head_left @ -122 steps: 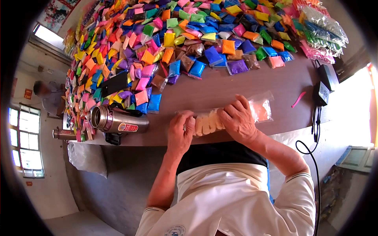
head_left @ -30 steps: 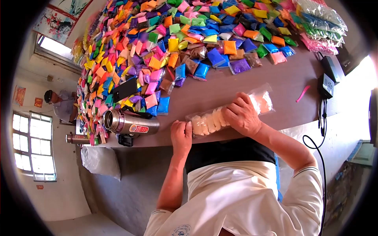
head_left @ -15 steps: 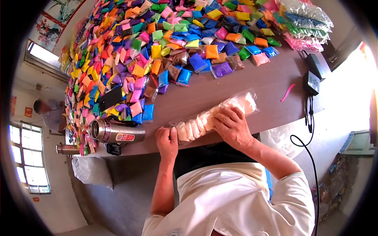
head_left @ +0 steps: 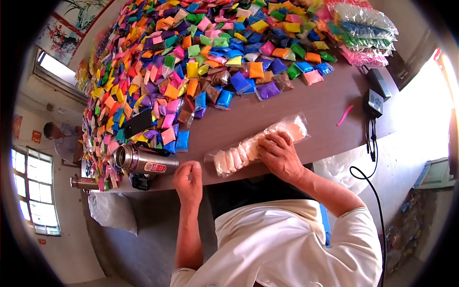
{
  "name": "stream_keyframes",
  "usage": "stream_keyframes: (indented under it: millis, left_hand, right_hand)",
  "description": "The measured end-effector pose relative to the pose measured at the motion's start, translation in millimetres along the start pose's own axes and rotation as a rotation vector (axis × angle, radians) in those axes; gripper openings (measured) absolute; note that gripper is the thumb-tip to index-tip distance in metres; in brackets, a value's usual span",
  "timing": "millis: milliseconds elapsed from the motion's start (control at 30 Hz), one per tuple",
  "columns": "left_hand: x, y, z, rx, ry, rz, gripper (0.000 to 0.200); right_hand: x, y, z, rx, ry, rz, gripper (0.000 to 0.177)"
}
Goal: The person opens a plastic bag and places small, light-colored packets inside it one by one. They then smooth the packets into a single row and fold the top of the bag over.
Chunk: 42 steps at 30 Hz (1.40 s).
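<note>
A long clear bag [head_left: 234, 158] filled with pale peach packets lies slantwise near the table's front edge. On its right part rests my right hand [head_left: 279, 152], fingers bent and pressed round the packets. My left hand [head_left: 188, 181] is off the bag, to its left, beside the steel flask [head_left: 146, 161]; its fingers are curled with the thumb up near the fingertips, and whatever may be between them is too small to make out. The open-mouthed flask lies on its side.
A big heap of colourful packets [head_left: 205, 52] covers the back and left of the table [head_left: 320, 119]. A black phone [head_left: 138, 124] lies on it. Stacked bags [head_left: 366, 36], a pink strip [head_left: 344, 115] and a black device [head_left: 373, 103] with cables are right. Another person [head_left: 63, 138] is far left.
My left hand has let go of the bag's left end and moved left, towards the flask. My right hand stays on the bag.
</note>
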State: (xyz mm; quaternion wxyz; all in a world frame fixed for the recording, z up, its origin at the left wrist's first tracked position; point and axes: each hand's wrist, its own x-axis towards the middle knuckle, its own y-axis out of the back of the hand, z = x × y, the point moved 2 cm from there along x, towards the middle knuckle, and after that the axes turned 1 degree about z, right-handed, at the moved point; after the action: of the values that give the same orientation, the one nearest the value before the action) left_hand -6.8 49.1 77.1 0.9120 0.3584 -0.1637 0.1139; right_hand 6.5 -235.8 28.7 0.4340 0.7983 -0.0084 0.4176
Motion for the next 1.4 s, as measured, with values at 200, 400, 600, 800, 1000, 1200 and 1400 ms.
stream_keyframes:
  millis: [200, 400, 600, 800, 1000, 1200, 1400]
  left_hand:
    - [18, -52, 82, -0.105, -0.354, -0.144, 0.01]
    - [12, -114, 66, -0.031, -0.578, -0.215, 0.011]
    - [-9, -123, 68, 0.075, -0.559, -0.166, 0.01]
    - [-12, -122, 70, 0.097, -0.565, -0.146, 0.01]
    - [-14, -126, 68, 0.1, -0.559, -0.116, 0.011]
    - [-15, -124, 70, 0.09, -0.555, -0.106, 0.012]
    - [-15, -121, 65, 0.053, -0.542, -0.154, 0.015]
  right_hand:
    - [0, -1, 0, 0.02, -0.012, 0.026, 0.028]
    - [-4, 2, 2, 0.061, -0.018, 0.039, 0.028]
    - [-8, 4, 7, 0.193, -0.102, 0.119, 0.035]
    - [-2, 15, 1, 0.185, -0.17, 0.17, 0.041]
    - [1, 37, 22, -0.113, -0.268, 0.202, 0.042]
    - [6, 56, 24, -0.061, -0.204, 0.017, 0.046]
    - [16, 30, 2, 0.135, -0.091, -0.161, 0.061]
